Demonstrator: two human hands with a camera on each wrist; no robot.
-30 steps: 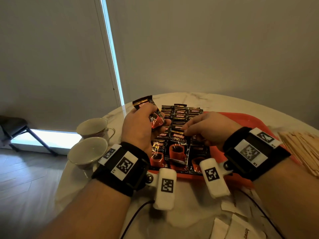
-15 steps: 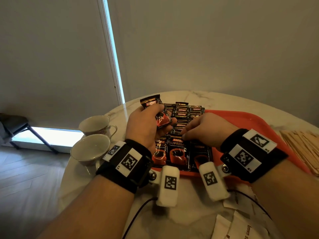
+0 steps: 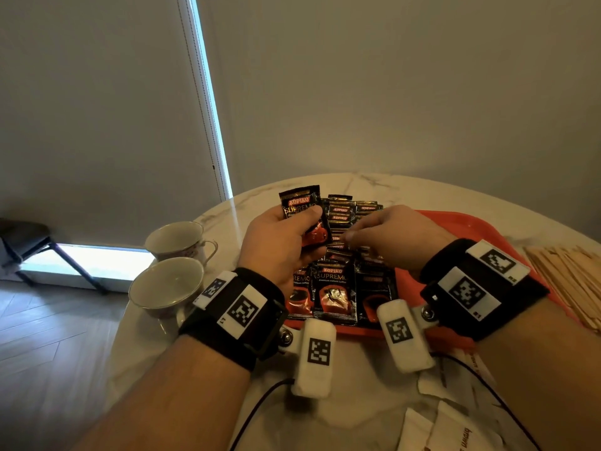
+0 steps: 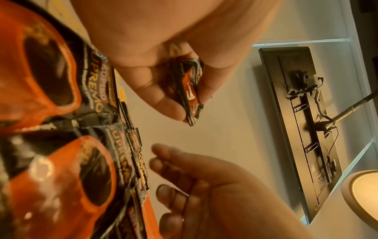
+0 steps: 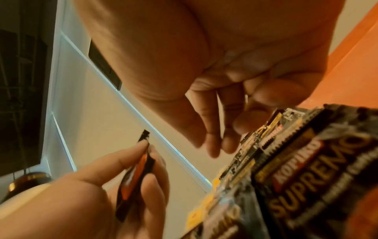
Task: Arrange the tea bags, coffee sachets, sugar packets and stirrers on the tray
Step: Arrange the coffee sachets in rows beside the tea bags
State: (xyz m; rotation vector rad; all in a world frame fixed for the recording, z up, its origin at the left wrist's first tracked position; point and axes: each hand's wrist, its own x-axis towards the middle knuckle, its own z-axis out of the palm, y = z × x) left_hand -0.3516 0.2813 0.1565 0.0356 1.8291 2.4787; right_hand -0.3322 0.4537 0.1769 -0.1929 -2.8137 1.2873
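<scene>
A coffee sachet [image 3: 304,219] is pinched upright in the left hand [image 3: 279,252], kept ready for placing; the right hand [image 3: 395,237], fingers relaxed and empty, straightens overlapped sachet rows [image 3: 338,288] at centre frame on the orange tray [image 3: 468,229].

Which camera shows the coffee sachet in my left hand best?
The head view: the coffee sachet faces the camera, label readable, held by the left hand. The left wrist view shows only its lower end between the fingers; the right wrist view shows it edge-on.
</scene>
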